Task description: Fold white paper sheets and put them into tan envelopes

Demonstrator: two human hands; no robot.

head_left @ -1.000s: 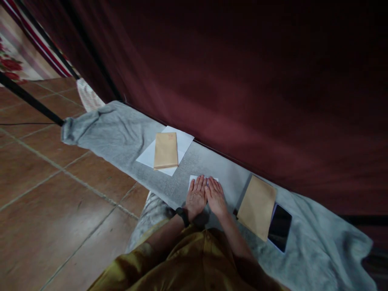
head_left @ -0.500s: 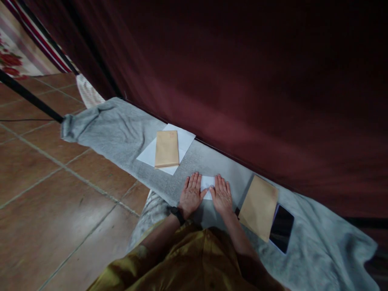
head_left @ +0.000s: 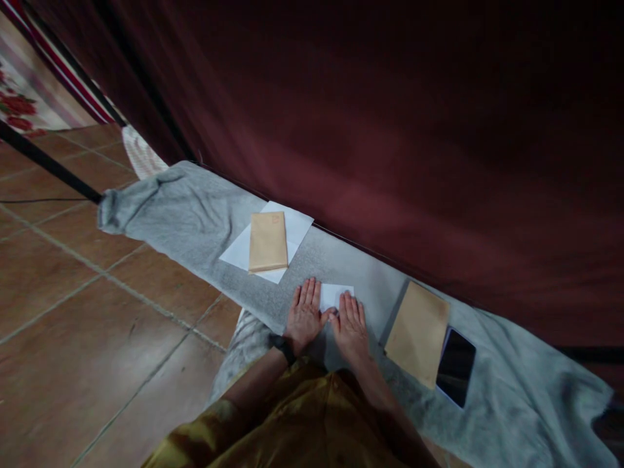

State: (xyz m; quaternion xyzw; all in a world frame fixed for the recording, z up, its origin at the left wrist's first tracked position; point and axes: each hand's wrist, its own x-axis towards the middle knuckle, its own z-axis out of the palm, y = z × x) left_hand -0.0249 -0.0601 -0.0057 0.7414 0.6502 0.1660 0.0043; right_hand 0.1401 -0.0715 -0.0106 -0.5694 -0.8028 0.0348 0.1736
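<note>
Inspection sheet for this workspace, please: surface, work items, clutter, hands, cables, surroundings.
Surface: grey cloth, wrinkled toward both ends.
Work items: small white paper at the hands; brown packet on larger white paper; flat brown envelope to the right.
Clutter: dark-screened device beside the envelope.
Hands: left hand and right hand open, palms down, at the small white paper.
Cables: thin dark line over the tiled floor, probably a cable.
Surroundings: dark red curtain behind.
</note>
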